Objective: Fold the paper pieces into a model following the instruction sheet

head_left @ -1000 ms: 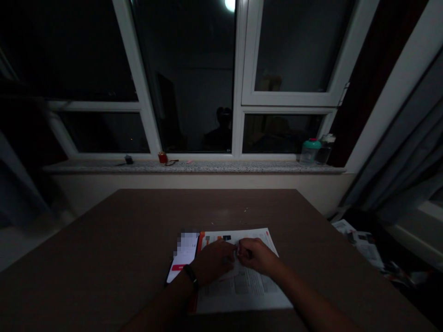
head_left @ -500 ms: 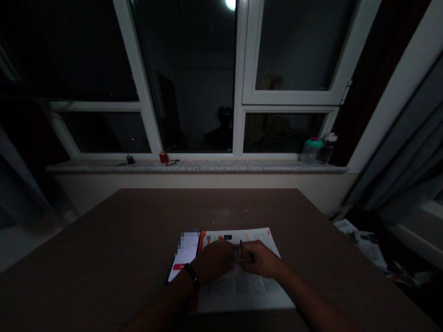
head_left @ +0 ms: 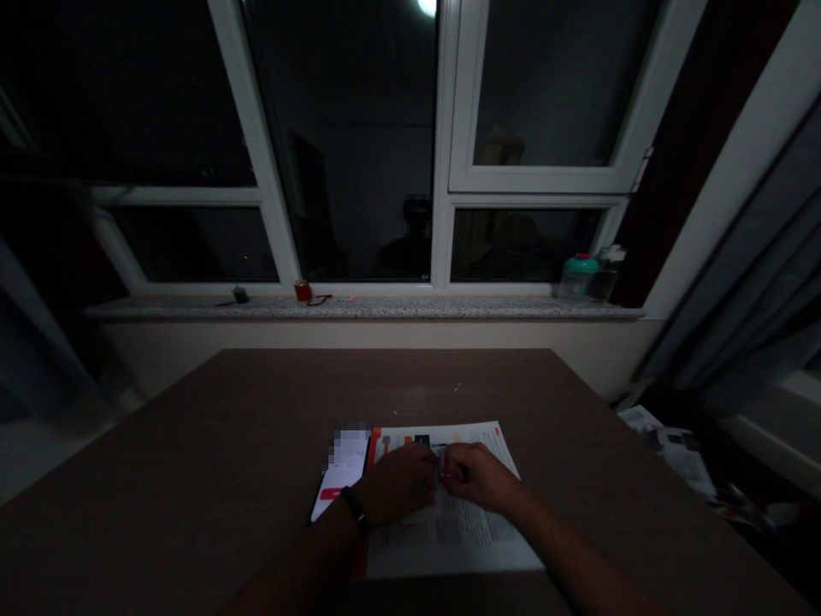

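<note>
Both my hands meet above a printed magazine or booklet (head_left: 462,552) with a red-orange left edge, lying on the brown table. My left hand (head_left: 398,483), with a dark band at its wrist, is closed, its fingertips pinched together near the middle of the page. Close beside it, my right hand (head_left: 480,476) is also closed, fingers curled in a pinch. Something small and thin is between the two sets of fingertips, too dark and blurred to name. A pale, semi-clear patch shows below my left fingers. A phone (head_left: 346,466) with a lit screen lies along the booklet's left edge.
Tiny pale bits (head_left: 457,387) dot the brown table (head_left: 256,428). On the stone windowsill (head_left: 398,308) stand a small red container (head_left: 303,291), a dark small bottle (head_left: 239,295) and a teal-lidded bottle (head_left: 579,281). Papers (head_left: 680,458) lie right of the table.
My right hand has turned slightly and its fingers have curled in. The dark thin thing upright at its fingertips before now shows flatter. My left hand has hardly moved.
</note>
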`<state>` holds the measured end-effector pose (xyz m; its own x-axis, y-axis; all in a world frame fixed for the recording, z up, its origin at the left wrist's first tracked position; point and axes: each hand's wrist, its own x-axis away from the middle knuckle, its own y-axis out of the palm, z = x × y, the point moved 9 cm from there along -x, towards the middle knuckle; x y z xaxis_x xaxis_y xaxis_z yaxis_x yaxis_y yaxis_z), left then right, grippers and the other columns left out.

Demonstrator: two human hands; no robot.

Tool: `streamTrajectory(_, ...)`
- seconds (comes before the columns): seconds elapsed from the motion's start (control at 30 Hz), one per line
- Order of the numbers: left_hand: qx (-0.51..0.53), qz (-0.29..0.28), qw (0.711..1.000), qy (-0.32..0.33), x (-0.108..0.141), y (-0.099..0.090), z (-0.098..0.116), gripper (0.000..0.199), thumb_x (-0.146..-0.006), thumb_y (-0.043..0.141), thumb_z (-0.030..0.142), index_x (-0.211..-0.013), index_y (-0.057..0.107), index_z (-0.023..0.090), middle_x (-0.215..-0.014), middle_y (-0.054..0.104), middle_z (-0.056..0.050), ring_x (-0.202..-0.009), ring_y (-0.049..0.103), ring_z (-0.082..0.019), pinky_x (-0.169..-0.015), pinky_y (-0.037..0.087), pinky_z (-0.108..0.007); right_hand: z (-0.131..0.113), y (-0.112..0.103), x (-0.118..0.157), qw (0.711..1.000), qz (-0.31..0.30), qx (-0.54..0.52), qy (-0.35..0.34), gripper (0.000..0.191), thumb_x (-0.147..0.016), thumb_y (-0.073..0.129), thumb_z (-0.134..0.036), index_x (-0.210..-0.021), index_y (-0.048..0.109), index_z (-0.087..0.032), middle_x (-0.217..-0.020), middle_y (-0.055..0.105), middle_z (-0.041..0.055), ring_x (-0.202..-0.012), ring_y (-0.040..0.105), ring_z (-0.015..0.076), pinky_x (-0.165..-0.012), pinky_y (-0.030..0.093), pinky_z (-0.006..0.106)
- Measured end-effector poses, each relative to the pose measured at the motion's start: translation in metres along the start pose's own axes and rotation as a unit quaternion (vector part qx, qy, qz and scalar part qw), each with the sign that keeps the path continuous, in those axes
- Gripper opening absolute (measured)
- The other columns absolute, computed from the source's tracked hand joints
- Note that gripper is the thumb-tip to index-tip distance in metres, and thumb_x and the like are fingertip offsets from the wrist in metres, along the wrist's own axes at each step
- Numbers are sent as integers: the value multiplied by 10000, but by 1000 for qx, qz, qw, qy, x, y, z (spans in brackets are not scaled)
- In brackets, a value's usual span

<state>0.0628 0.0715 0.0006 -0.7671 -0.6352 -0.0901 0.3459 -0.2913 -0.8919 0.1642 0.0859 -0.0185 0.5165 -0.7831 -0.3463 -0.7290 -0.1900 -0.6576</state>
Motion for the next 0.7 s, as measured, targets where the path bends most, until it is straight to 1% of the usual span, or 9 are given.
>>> streamTrajectory(0.13,3,-5,1000,-1,0,-1,2,108,-772,733,147,-837,657,187,-1129,612,-38,-1078,560,-219,-918,429,-324,0,-12,-7,998,47,34,21,173,-704,562,-50,-648,486,-195,-630,495,-55,-599,484,102,-562,319,191)
streamTrajectory(0.23,5,-10,1000,-3,0,-1,2,104,-777,733,146,-833,655,188,-1144,609,-43,-1087,555,-224,-928,426,-335,5,-20,-12,995,80,53,38,173,-725,548,-69,-635,469,-194,-637,513,-43,-614,501,112,-579,328,200)
streamTrajectory(0.3,7,-13,1000,0,1,0,2,107,-783,735,150,-839,652,188,-1168,605,-47,-1102,547,-226,-937,424,-336,11,-21,-13,993,92,53,49,148,-730,560,-83,-661,490,-193,-655,535,-38,-621,510,114,-582,336,199)
streamTrajectory(0.4,4,-6,1000,9,2,-1,3,120,-793,735,152,-857,641,190,-1240,588,-53,-1152,520,-230,-981,400,-344,20,-22,-11,992,100,49,62,116,-739,572,-93,-705,520,-191,-670,553,-33,-626,516,117,-579,344,198)
streamTrajectory(0.47,0,-4,1000,16,2,-1,4,126,-798,732,148,-861,631,193,-1253,590,-50,-1165,513,-231,-1004,382,-355,21,-22,-8,992,105,45,61,102,-757,570,-106,-723,526,-192,-689,564,-28,-634,522,119,-581,352,199)
streamTrajectory(0.53,-2,-9,1000,22,3,0,5,117,-806,724,153,-846,622,193,-1223,606,-40,-1147,521,-227,-998,382,-356,20,-22,-5,992,102,40,55,94,-772,571,-121,-732,527,-193,-706,574,-24,-635,523,118,-583,358,199)
streamTrajectory(0.7,-16,-23,999,22,1,2,6,109,-800,706,149,-800,604,187,-1138,623,-31,-1074,547,-224,-937,409,-339,14,-16,-1,996,72,36,40,109,-774,576,-123,-721,516,-198,-680,569,-36,-606,514,108,-572,354,198)
